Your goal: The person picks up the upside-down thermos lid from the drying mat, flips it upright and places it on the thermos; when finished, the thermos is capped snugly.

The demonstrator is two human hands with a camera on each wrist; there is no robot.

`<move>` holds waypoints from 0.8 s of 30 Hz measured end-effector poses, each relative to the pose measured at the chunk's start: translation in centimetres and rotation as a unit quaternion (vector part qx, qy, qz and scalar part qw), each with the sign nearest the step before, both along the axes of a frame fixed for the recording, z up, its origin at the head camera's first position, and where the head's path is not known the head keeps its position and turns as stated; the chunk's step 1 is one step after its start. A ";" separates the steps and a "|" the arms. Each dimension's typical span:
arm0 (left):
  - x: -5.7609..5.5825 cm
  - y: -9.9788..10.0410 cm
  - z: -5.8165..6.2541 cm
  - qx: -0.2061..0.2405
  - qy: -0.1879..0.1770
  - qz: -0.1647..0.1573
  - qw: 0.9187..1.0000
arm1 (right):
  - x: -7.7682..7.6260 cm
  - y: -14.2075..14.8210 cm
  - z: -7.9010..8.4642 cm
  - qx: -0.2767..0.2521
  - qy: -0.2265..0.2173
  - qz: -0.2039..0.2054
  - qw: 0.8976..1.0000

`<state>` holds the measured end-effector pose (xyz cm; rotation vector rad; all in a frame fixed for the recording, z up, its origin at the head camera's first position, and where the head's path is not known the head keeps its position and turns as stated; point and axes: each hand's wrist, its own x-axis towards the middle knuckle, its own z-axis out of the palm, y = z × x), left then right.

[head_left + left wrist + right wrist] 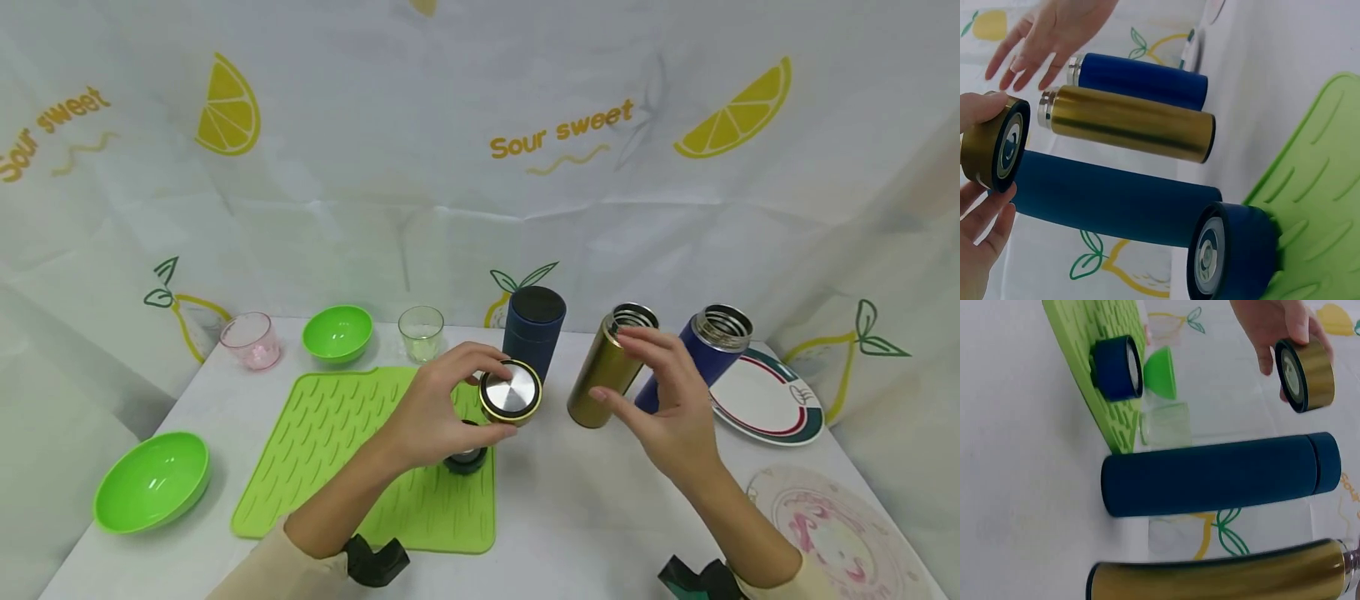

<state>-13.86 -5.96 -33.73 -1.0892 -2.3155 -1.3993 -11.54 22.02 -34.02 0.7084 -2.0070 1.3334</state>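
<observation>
My left hand (438,408) pinches a gold flask lid (512,390) between thumb and fingers, held up in the air. Its underside with a black ring and seal faces the flasks in the left wrist view. To the right, my right hand (678,408) has its fingers spread, holding nothing, near the mouth of an uncapped gold flask (596,387). Behind that hand an uncapped blue flask (697,350) stands upright. A dark blue flask (1216,478) with its lid on stands left of the gold one. On the green mat (322,458) lies a blue flask lid (1247,250), partly hidden by my left hand in the head view.
Two green bowls (153,483), a pink glass (251,342) and a clear glass (422,333) stand around the mat's left and back. At right lie a rimmed white plate (765,396) and a pink-patterned plate (832,529). A printed curtain (450,167) hangs behind the table.
</observation>
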 end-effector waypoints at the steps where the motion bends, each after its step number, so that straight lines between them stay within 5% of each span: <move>1: 0.0 -0.1 0.0 -0.001 0.001 0.001 1.000 | -0.1 0.1 0.0 -0.004 0.004 -0.015 1.000; 9: 0.1 -0.4 -0.5 -0.009 0.008 0.009 1.000 | -0.9 0.5 -1.2 -0.036 -0.068 -0.105 0.991; 17: 0.1 -0.5 -0.9 -0.004 -0.008 0.007 1.000 | -2.2 0.7 -3.7 -0.119 -0.222 -0.083 0.964; 24: 0.1 -0.6 -1.0 -0.003 -0.014 0.007 1.000 | -3.0 0.9 -5.8 -0.114 -0.263 -0.079 0.955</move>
